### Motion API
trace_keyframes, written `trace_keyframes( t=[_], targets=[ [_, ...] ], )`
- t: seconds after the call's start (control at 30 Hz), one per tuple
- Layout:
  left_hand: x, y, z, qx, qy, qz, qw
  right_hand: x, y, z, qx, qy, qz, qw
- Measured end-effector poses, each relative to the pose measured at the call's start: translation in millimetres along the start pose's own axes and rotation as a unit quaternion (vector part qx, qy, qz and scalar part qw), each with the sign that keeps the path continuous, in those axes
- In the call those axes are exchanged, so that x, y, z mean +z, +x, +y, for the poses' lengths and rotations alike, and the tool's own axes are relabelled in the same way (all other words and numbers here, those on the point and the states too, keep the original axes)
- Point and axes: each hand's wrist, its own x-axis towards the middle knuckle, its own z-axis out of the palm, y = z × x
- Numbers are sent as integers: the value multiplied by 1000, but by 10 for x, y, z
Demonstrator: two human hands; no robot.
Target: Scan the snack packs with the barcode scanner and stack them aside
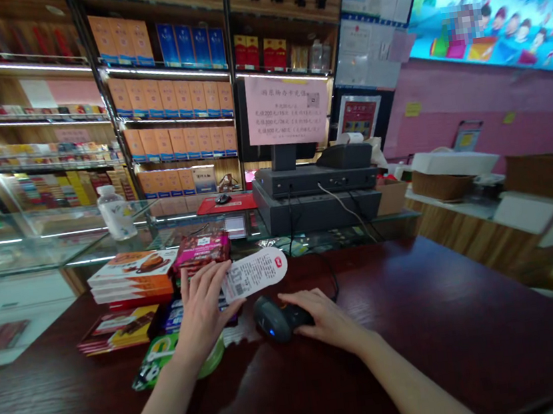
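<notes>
My left hand (205,304) is closed on the left end of a white round-ended card package (259,273) with printed text and a barcode, held above the dark red table (446,320). My right hand (320,316) wraps round the handle of a black barcode scanner (273,319), which shows a blue light. The scanner's head lies just below and right of the card. Beneath and beside my left wrist is a green package (157,361). Stacked white-and-orange boxes (133,273), yellow-and-red packs (123,328) and pink packs (203,248) are to the left of the card.
Behind the table, a glass counter (159,238) holds a clear bottle (117,213) and a dark cash register (318,192) with cables hanging down. Shelves of boxed goods (172,99) line the back. White trays and brown baskets (442,185) stand at the right.
</notes>
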Motion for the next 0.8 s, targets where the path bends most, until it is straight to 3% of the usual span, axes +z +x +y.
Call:
trace_keyframes(
  t=[0.13, 0.23, 0.43, 0.57, 0.8],
  targets=[
    [15, 2, 21, 11, -3, -1, 1000, -17, -5, -14, 6, 21, 24, 999],
    [2, 14, 54, 22, -7, 2, 1000, -38, -19, -22, 30, 98, 85, 991],
    [-28, 37, 156, 49, -14, 1, 999, -67, 45, 3, 103, 328, 230, 910],
    [-33, 55, 242, 79, -28, -9, 996, -96, 87, 8, 123, 376, 251, 884],
    [19, 106, 321, 91, -31, -31, 995, -250, 38, -8, 129, 347, 240, 897]
  ],
)
